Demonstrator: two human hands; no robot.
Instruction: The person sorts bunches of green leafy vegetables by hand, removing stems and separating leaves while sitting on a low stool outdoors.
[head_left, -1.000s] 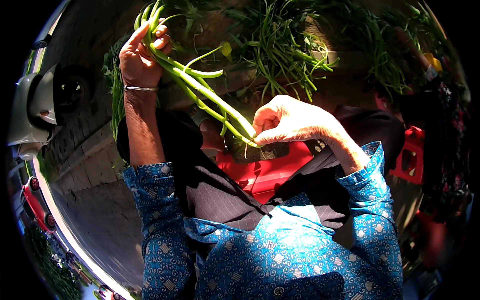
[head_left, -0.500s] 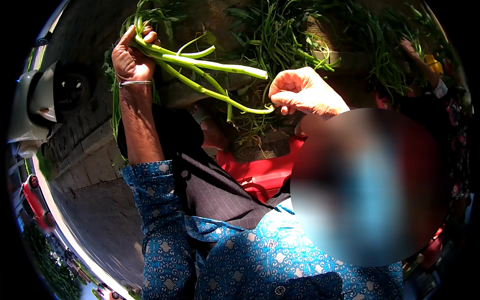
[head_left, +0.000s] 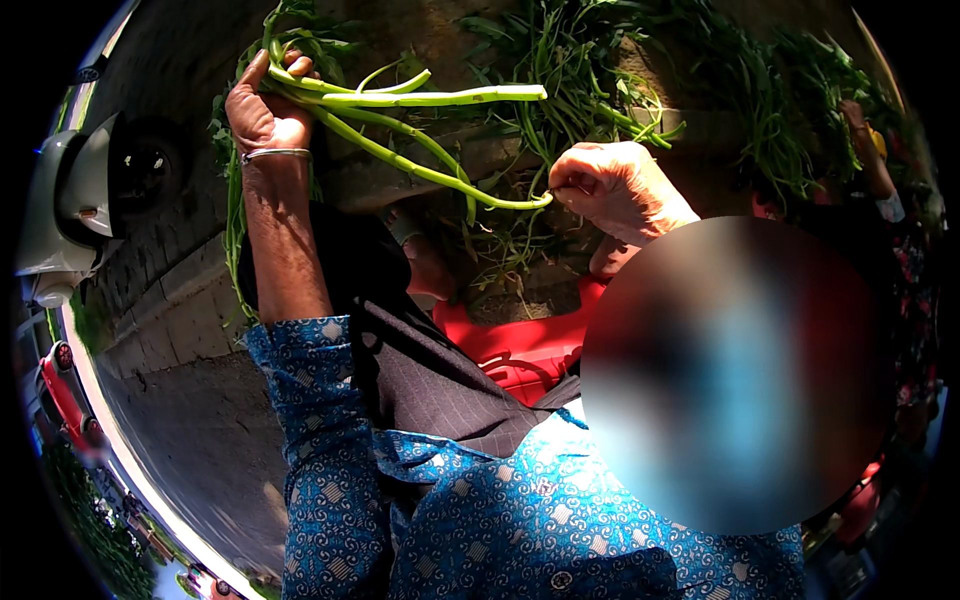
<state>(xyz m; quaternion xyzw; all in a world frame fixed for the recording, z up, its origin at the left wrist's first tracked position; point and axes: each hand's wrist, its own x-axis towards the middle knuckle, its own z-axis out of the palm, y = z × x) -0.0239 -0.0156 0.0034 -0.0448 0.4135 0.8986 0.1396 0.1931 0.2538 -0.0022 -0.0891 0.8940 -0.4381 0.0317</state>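
A bunch of long green stems, which look like water spinach, is closed in my left hand at the upper left. Leaves hang from the bunch below and behind that hand, while the bare stem ends fan out to the right. My right hand is closed in a pinch at the curved tip of the lowest stem. Its thumb and forefinger meet there, and its other fingers are curled in. What exactly lies between the fingertips is too small to make out fully.
Heaps of leafy greens lie on the ground ahead. A red plastic seat shows between my legs. At the far right, another person's hand reaches into more greens. A parked light-coloured vehicle stands at the left.
My right hand has risen slightly, and its fingertips now pinch the lowest stem's tip. The stems have swung up a little. The other person's hand has moved right.
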